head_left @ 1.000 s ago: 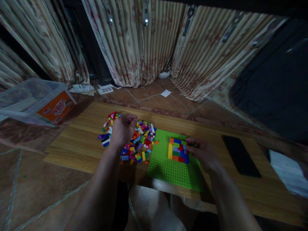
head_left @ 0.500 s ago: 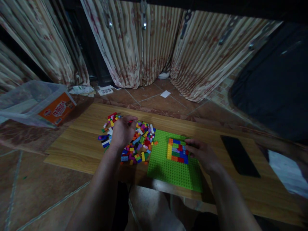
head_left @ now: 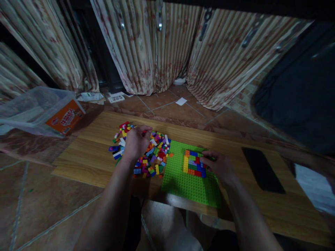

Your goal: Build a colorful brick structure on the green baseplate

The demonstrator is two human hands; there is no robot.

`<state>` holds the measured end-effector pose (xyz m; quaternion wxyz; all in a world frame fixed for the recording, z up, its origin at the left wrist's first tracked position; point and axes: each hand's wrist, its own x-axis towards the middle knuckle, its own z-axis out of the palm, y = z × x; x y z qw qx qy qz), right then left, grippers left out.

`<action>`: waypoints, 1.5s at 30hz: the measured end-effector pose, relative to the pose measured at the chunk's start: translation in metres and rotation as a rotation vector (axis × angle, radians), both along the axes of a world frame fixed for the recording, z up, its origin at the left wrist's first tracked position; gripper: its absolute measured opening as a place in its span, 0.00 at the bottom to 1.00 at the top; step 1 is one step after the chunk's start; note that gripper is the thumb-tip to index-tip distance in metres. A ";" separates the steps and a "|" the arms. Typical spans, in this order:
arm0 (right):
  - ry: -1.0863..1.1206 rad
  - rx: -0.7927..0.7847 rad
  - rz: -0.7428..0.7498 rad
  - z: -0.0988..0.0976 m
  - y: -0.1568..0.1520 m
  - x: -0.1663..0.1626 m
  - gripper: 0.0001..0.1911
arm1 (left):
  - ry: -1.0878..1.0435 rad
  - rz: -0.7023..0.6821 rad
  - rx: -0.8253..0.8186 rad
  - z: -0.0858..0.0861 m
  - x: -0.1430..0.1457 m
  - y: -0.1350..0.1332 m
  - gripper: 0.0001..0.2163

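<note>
My left hand hovers over a loose pile of toy building bricks, its fingers pinched around a small red brick. Beside the pile lies a green studded baseplate. A flat block of red, blue, yellow, orange and green bricks is set on it. My right hand is at the right edge of that block, thumb and fingertips closed together; what they grip, if anything, is too small and dark to make out.
A wooden board carries the bricks and baseplate. To the right lies a black phone-like slab, with a white sheet past it. A clear plastic bin with an orange label stands at left. Striped curtains hang behind.
The view has shifted slightly. My left hand stays pinched above the pile, and my right fingers have moved slightly at the block's upper right edge.
</note>
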<state>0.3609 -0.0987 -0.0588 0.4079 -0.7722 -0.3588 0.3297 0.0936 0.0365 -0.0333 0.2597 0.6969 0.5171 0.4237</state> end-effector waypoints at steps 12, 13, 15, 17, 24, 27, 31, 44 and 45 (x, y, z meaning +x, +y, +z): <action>0.119 0.000 0.003 0.003 -0.002 0.005 0.22 | 0.012 -0.013 -0.005 0.000 0.004 -0.003 0.09; 0.094 0.018 -0.010 0.003 -0.002 0.006 0.22 | 0.004 -0.013 -0.001 -0.001 0.004 -0.003 0.10; -0.042 0.069 -0.069 0.004 -0.001 0.004 0.21 | -0.005 -0.018 0.006 -0.003 0.003 -0.002 0.10; -0.223 0.136 -0.113 0.006 0.000 -0.004 0.19 | -0.006 -0.023 0.008 -0.004 0.003 -0.001 0.10; -0.440 0.359 0.256 0.014 0.000 -0.065 0.12 | 0.014 -0.019 -0.025 0.006 0.004 -0.006 0.10; -0.475 0.379 0.404 0.013 0.004 -0.087 0.11 | 0.006 -0.014 -0.034 0.007 0.003 -0.007 0.10; -0.494 0.361 0.479 0.011 0.011 -0.104 0.11 | 0.002 -0.016 -0.030 0.002 0.002 -0.005 0.09; -0.570 0.280 0.536 -0.004 0.029 -0.129 0.14 | 0.055 -0.037 -0.034 0.006 -0.002 -0.004 0.10; -0.572 0.272 0.538 -0.003 0.030 -0.130 0.13 | 0.054 -0.040 -0.031 0.005 -0.002 -0.004 0.10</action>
